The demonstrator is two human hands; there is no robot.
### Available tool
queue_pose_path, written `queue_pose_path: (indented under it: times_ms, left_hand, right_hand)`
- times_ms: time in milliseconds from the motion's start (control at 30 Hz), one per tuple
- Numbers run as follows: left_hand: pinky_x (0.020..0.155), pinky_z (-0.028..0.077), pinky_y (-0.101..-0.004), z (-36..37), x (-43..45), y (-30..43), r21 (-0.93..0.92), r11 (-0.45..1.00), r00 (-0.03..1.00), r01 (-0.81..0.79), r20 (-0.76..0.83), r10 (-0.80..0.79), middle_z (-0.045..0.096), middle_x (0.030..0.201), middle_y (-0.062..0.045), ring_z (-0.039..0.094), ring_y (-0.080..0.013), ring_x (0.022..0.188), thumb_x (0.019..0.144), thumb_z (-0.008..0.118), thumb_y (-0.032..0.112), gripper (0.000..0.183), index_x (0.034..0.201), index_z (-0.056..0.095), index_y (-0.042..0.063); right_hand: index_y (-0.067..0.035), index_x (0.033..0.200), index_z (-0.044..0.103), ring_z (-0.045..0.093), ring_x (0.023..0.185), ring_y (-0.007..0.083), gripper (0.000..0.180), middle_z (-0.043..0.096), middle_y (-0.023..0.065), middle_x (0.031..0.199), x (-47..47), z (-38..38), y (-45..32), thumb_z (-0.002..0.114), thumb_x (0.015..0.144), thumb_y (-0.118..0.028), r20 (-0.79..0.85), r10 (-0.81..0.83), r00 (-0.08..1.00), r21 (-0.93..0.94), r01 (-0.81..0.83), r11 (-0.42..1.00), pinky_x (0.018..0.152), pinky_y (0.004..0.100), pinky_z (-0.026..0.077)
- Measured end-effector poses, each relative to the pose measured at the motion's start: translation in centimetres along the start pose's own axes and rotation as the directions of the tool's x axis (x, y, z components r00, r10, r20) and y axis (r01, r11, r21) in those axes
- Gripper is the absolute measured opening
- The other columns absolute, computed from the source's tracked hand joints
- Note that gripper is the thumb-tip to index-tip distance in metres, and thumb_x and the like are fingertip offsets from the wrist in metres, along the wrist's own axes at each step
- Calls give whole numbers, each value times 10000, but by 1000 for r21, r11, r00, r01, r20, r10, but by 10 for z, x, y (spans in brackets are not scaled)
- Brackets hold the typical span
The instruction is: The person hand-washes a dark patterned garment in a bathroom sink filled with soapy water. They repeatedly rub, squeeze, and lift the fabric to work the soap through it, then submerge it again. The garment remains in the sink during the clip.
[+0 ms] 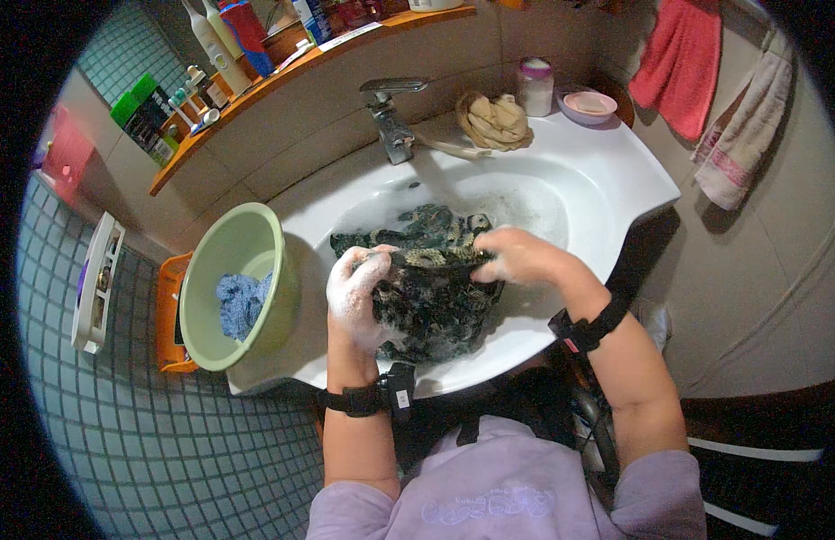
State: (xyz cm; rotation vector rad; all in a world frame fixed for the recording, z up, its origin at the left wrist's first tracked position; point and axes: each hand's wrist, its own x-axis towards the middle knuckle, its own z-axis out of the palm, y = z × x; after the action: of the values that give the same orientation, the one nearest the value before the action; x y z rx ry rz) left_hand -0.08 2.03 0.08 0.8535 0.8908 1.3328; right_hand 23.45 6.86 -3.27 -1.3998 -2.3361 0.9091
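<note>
A wet dark patterned garment lies bunched in the white washbasin, partly in soapy water. Thick suds coat my left hand, which grips the garment's left side. My right hand holds its upper right edge between thumb and fingers. Between the two hands runs a strip with a pale scale-like pattern. More of the same dark cloth sits in the water behind it, towards the chrome faucet. The drain is hidden.
Left of the basin stands a tilted green plastic tub with blue cloth inside. On the back rim are a beige cloth bundle, a purple-lidded jar and a soap dish. A wooden shelf with toiletries overhangs the back.
</note>
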Motion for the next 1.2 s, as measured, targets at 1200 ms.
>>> queue_pose_path:
  times_ms: [1200]
  left_hand:
    - [661, 404, -255, -22, 49, 21, 750, 545, 841, -375, 28, 540, 565, 734, -32, 484, -105, 698, 773, 674, 197, 217, 799, 598, -5]
  right_hand:
    - [5, 793, 611, 500, 657, 114, 361, 555, 38, 684, -18, -54, -45, 639, 835, -353, -525, 11, 851, 431, 254, 866, 628, 272, 430]
